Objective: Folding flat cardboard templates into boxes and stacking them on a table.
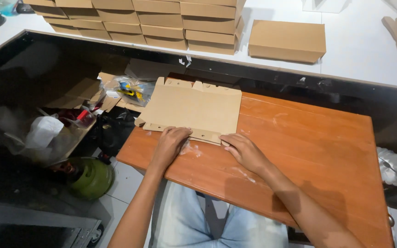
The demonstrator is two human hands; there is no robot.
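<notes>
While flat, cardboard blank [194, 108] under hands [171, 143].

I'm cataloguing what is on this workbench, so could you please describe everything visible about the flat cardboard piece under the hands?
The flat cardboard piece is a plain brown, die-cut sheet of what looks like thin card, lying flat on the orange wooden table near its far left corner, slightly overhanging the left edge. Its far edge has notched tabs with small holes; its near edge has a narrow folded strip, also holed. The left hand presses that strip, and the right hand touches its near right corner.
</notes>
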